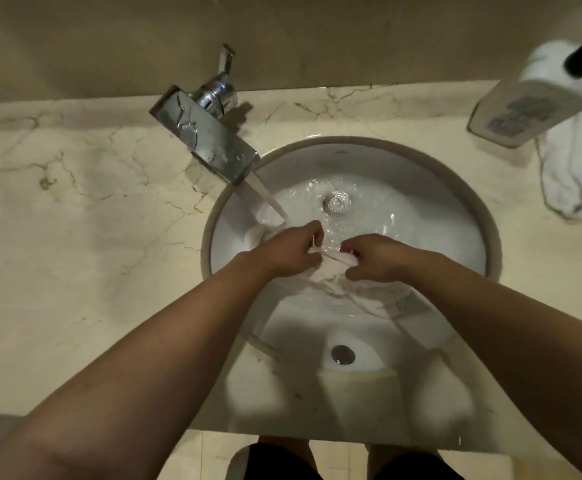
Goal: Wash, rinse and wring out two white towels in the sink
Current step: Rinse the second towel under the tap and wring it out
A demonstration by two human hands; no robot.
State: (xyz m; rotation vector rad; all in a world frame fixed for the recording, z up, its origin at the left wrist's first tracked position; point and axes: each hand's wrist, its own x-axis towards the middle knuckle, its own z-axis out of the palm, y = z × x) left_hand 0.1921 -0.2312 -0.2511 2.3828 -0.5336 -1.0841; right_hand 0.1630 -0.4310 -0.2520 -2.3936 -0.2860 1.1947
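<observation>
A wet white towel (331, 271) lies in the round white sink (455, 216), stretched between both hands. My left hand (289, 247) grips its left part, fingers curled round the cloth. My right hand (376, 258) grips the right part close by. More of the towel spreads under the water below my hands. Water runs from the chrome faucet (210, 140) onto the towel just left of my left hand. A second white towel (573, 168) lies on the counter at the far right.
A white soap bottle (524, 109) with a black pump stands on the second towel at the back right. The drain (337, 203) sits in the middle of the basin, the overflow hole (343, 355) on its near wall. Marble counter (92, 220) surrounds the sink.
</observation>
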